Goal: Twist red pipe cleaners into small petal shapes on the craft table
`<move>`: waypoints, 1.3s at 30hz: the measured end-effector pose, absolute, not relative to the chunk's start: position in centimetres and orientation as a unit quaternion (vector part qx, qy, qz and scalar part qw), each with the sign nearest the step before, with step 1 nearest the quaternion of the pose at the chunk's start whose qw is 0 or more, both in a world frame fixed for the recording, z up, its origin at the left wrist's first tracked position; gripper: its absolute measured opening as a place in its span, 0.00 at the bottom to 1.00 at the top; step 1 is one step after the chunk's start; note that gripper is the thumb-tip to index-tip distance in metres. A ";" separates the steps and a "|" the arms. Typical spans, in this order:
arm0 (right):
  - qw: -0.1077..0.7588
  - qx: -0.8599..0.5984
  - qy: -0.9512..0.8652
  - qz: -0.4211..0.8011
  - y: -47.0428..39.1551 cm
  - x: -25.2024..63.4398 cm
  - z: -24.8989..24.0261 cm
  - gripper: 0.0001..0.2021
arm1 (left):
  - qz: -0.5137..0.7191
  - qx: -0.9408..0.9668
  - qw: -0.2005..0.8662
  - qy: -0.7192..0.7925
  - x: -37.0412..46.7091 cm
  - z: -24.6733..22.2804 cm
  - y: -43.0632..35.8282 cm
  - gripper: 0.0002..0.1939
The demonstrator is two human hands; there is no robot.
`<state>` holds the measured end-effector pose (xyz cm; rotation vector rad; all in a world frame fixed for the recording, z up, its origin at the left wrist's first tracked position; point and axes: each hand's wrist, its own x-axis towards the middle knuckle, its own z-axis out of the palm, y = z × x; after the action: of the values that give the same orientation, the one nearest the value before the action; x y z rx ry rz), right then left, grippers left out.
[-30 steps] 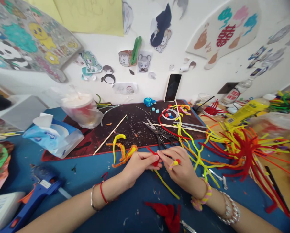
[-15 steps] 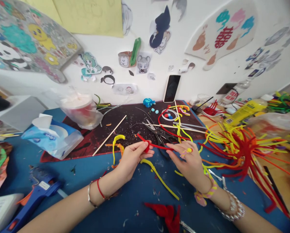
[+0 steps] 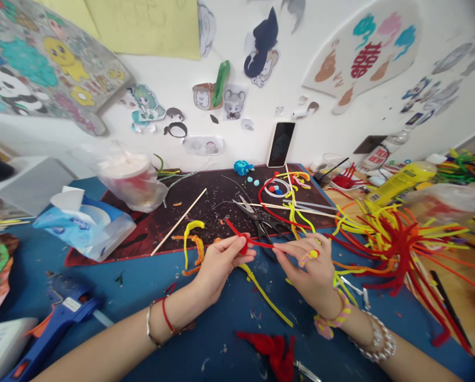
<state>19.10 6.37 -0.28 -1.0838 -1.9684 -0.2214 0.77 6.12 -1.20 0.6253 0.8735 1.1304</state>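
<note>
A red pipe cleaner stretches between my two hands over the blue table. My left hand pinches a coiled part of it, with one end sticking out up and to the left. The thumb and forefinger of my right hand grip the stretch that runs to the right. Just behind the hands lie black-handled scissors, blades apart. A yellow pipe cleaner lies below and between the hands. Closer to me sits a red fuzzy shape beside a metal clip.
At right a large bundle of red and yellow pipe cleaners spreads over the table. A blue glue gun and a tissue pack lie at left. A bagged cup and a phone stand near the wall.
Both hands stay close to where they were. My right hand has shifted slightly left along the pipe cleaner, and my left hand has turned a little.
</note>
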 end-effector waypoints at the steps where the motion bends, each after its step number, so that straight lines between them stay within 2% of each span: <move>1: 0.427 -0.435 -0.788 -0.089 6.3 19.0 -0.3 0.05 | 0.507 0.282 0.716 0.389 0.9 -1.2 6.0 0.12; 17: 0.438 -0.434 -0.783 -0.086 6.2 18.9 -0.9 0.05 | 0.472 0.325 0.723 0.386 1.6 -1.0 4.9 0.11; 25: 0.470 -0.509 -0.719 0.042 6.9 19.3 -1.2 0.15 | 0.493 0.322 0.704 0.398 1.3 -1.1 5.3 0.12; 34: 0.430 -0.440 -0.783 -0.091 5.9 18.6 -1.3 0.14 | 0.476 0.333 0.711 0.397 1.5 -1.1 5.1 0.12; 39: 0.400 -0.383 -0.828 -0.088 6.0 18.5 -1.7 0.10 | 0.451 0.368 0.713 0.391 1.7 -0.9 4.9 0.12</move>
<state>18.51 6.03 -1.67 -0.9700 -2.0945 -0.2217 1.70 4.90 -0.94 0.8160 0.8672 1.0006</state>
